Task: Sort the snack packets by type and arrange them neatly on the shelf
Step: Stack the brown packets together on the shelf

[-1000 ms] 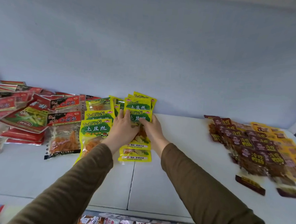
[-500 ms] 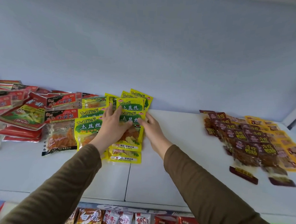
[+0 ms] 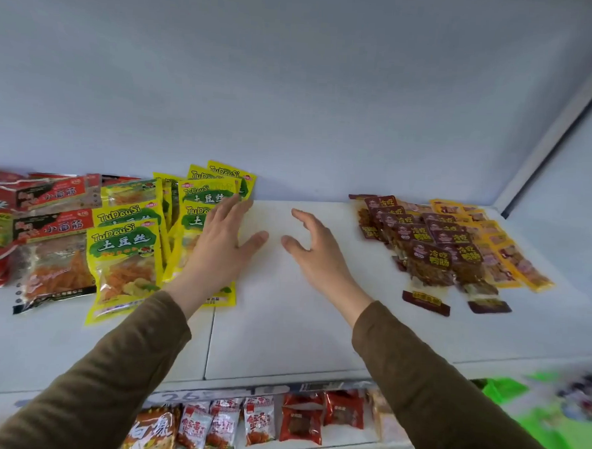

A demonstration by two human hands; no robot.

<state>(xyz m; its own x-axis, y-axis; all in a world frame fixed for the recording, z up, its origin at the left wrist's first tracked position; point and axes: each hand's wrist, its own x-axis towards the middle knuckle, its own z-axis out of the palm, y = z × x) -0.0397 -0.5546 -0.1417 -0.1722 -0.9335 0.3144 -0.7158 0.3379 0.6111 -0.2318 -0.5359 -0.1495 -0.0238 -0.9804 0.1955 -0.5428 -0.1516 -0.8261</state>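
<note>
head view — both hands [image 3: 217,251] [image 3: 315,251] released, empty — left over yellow packets [image 3: 125,249].

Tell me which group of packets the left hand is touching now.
The yellow packets: the left hand lies flat over their right edge. The red packets and brown packets lie apart, untouched.

The yellow snack packets [image 3: 125,256] at left of the frame are glossy plastic film, catching the light. The maroon packets [image 3: 433,255] at right look glossy too. The white shelf [image 3: 282,326] is smooth and matt. The olive sleeves [image 3: 449,404] at the bottom are matt cloth.
</note>
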